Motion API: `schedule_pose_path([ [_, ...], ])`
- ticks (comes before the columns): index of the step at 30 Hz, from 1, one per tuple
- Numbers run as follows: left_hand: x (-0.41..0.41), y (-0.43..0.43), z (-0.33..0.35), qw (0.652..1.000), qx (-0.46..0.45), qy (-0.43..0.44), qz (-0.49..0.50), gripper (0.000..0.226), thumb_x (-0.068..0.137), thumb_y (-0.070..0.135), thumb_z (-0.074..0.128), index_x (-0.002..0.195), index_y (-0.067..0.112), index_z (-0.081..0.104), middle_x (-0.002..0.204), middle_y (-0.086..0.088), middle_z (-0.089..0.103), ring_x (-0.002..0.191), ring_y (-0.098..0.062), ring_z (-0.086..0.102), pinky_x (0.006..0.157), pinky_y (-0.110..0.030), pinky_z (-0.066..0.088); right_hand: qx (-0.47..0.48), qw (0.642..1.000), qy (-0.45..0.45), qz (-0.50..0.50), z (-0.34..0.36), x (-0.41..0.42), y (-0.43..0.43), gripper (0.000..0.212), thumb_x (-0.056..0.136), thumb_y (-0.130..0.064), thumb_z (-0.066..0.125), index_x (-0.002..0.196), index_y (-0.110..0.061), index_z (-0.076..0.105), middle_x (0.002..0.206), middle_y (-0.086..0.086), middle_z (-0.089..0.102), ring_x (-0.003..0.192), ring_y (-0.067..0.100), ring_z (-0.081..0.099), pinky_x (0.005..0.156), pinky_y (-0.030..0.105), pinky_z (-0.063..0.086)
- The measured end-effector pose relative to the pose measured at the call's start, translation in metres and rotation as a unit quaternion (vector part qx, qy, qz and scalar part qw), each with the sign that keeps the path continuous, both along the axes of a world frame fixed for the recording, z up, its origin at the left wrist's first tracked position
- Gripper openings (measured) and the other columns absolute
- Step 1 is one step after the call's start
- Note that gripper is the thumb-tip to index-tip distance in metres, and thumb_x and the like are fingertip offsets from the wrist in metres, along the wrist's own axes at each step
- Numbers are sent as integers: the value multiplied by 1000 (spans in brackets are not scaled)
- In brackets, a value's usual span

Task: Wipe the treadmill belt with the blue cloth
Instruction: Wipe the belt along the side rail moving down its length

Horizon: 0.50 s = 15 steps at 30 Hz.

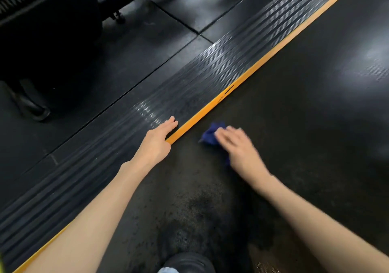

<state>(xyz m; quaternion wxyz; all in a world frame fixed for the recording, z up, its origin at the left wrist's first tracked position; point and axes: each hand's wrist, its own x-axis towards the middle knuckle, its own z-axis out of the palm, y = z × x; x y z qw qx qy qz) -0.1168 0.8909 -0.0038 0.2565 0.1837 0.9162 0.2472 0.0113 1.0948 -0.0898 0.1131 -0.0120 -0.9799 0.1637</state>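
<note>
The dark, finely textured treadmill belt (294, 108) fills the right and lower part of the frame, with a damp-looking speckled patch at lower centre. Just right of centre, the crumpled blue cloth (210, 134) lies on the belt under the right hand (236, 147), whose fingers look laid out fairly straight on top of it, though the hand is blurred. The left hand (158, 141), left of centre, rests flat with its fingers straight and together across the thin orange edge strip (231, 90) and onto the black ribbed side rail (189, 78). A black shoe toe (189, 261) shows at the bottom edge.
</note>
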Motion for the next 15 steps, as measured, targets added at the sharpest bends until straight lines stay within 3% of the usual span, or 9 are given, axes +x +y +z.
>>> schedule_pose_path([
  [2, 4, 1, -1, 999, -23, -7, -26, 82, 81, -22, 33, 147, 26, 22, 154, 16, 11, 142, -7, 10, 113, -24, 16, -28, 987, -19, -159, 1, -2, 45, 61, 67, 6, 50, 128, 1, 54, 131, 19, 54, 123, 42, 47, 108, 53, 25],
  [5, 7, 3, 0, 997, -53, 1, -58, 87, 79, -22, 31, 149, 26, 12, 155, 17, 0, 143, -8, 5, 111, -24, 16, -99, 937, -39, -333, 11, -14, 37, 67, 66, 6, 45, 132, 6, 46, 133, 26, 48, 124, 44, 42, 109, 49, 25],
  [6, 6, 3, -1, 997, -54, 2, -58, 86, 79, -22, 30, 149, 25, 12, 155, 17, 0, 143, -8, 5, 111, -24, 17, -101, 944, -33, -314, 14, -16, 15, 69, 62, 3, 43, 130, 6, 47, 129, 27, 50, 117, 44, 47, 105, 47, 30],
  [8, 6, 4, -1, 997, -48, 7, -53, 84, 80, -22, 30, 149, 24, 16, 155, 16, 3, 143, -9, 6, 111, -24, 17, -97, 980, -36, -170, 12, -9, -50, 72, 56, 4, 46, 129, 4, 50, 123, 22, 54, 106, 42, 54, 99, 45, 38],
  [10, 5, 5, -2, 998, -41, 16, -43, 82, 80, -21, 31, 148, 23, 20, 155, 15, 6, 143, -10, 8, 112, -25, 16, -72, 996, -52, 4, 11, 13, -118, 71, 59, -1, 45, 130, 0, 50, 128, 17, 55, 111, 36, 55, 99, 44, 41],
  [12, 7, 6, -3, 998, -45, 25, -34, 82, 80, -21, 33, 148, 24, 22, 155, 14, 8, 143, -12, 10, 113, -29, 19, -47, 987, -62, 142, 10, 32, -142, 68, 65, -7, 47, 132, -5, 51, 135, 12, 52, 122, 30, 52, 105, 43, 38],
  [13, 8, 6, -4, 998, -42, 28, -30, 82, 80, -21, 34, 147, 24, 23, 155, 13, 10, 143, -12, 11, 114, -30, 21, -37, 982, -54, 179, 7, 33, -131, 63, 70, -9, 44, 132, -6, 52, 136, 10, 53, 123, 28, 51, 107, 42, 36],
  [15, 9, 5, -4, 999, -29, 21, -17, 82, 79, -22, 35, 147, 24, 25, 154, 14, 13, 143, -10, 11, 116, -32, 20, -37, 988, -36, 144, 5, 32, -86, 55, 76, -10, 37, 126, -7, 58, 131, 9, 57, 120, 28, 53, 107, 40, 34],
])
